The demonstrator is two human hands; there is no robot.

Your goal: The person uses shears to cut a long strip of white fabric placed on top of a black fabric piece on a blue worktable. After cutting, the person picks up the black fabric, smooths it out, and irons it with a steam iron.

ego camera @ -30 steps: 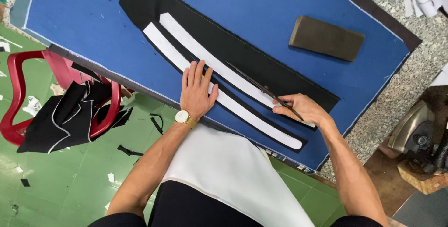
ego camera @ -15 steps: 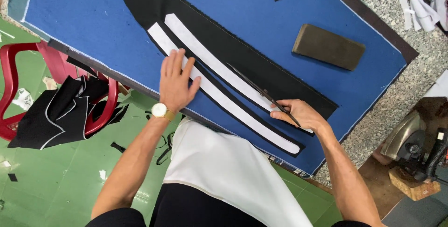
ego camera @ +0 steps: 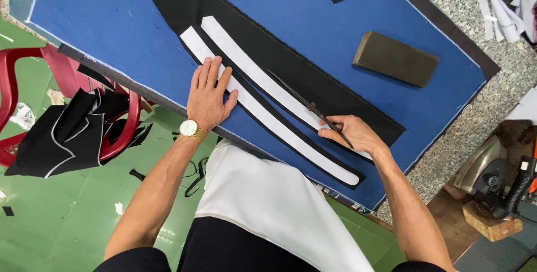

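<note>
The right hand (ego camera: 352,132) grips scissors (ego camera: 305,106), blades apparently partway along the black cloth (ego camera: 291,54); much stays uncut. Left hand (ego camera: 208,95) lies open, flat on a white strip (ego camera: 268,121)

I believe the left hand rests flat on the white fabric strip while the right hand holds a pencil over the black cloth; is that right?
Not quite: in the head view the right hand holds dark scissors, not a pencil. The left hand does rest flat on the white fabric strip, over the black cloth.

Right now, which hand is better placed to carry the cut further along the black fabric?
Right. The right hand already holds the scissors, blades lying along the black fabric between the white strips. The left hand lies flat, pinning the nearer strip.
</note>
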